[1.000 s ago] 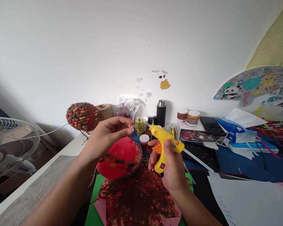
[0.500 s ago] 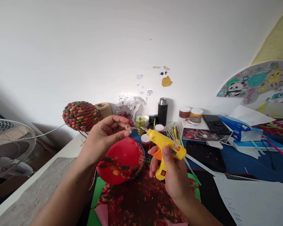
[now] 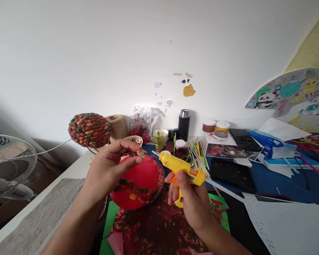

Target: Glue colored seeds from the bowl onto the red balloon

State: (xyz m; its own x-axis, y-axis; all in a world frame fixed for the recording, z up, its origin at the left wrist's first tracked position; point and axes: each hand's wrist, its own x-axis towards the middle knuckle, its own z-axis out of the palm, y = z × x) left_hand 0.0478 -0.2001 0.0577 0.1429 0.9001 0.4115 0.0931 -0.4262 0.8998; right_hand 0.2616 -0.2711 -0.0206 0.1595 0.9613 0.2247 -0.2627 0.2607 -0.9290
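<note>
My left hand pinches a small pale shell piece between thumb and fingertips, just above a red balloon that sits in a dark dish. A few coloured pieces stick to the balloon's lower front. My right hand grips a yellow glue gun by its handle, a finger on the orange trigger. The gun's metal nozzle points left, a short way from the pinched piece.
A ball covered in coloured pieces, a twine spool, a black flask, small jars, sticks, a phone and papers crowd the blue table. A fan stands at left.
Both hands have dropped lower, toward the balloon. The glue gun has tilted so its nozzle now points at the piece in my left fingers, and the gap between them has narrowed.
</note>
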